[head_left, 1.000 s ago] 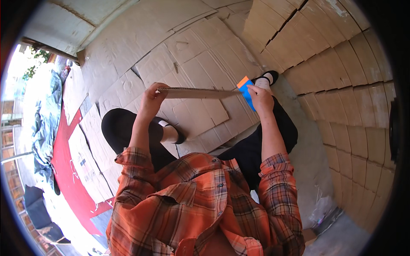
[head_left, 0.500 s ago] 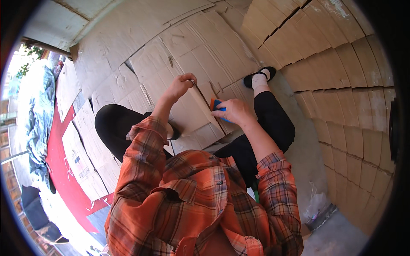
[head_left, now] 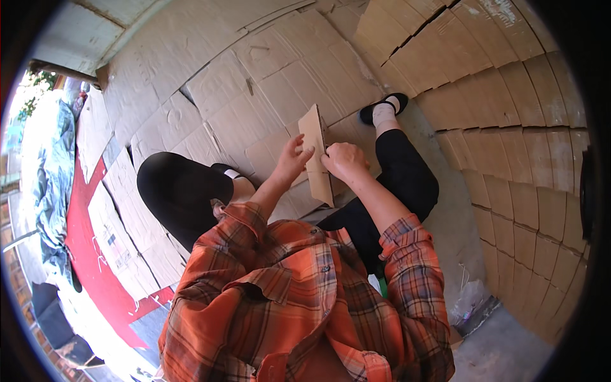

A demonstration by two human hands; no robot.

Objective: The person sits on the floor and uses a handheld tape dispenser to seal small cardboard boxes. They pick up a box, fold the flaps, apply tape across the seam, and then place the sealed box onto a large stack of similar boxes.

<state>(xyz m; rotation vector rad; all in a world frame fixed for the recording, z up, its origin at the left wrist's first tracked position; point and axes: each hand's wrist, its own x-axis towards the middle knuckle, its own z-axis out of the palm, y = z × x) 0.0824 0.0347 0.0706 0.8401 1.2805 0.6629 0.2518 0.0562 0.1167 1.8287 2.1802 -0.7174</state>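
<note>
Both our hands, the left hand (head_left: pixel 293 162) spread loose and the right hand (head_left: pixel 345 160) curled on what we cannot tell, flank a cardboard piece (head_left: pixel 318 169) between our bent legs (head_left: pixel 407 175), above floor sheets (head_left: pixel 216 95), while stacked cardboard (head_left: pixel 509 153) blocks our right side.

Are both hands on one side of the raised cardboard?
No: the raised cardboard has the left hand at its left and right hand at its right.
</note>
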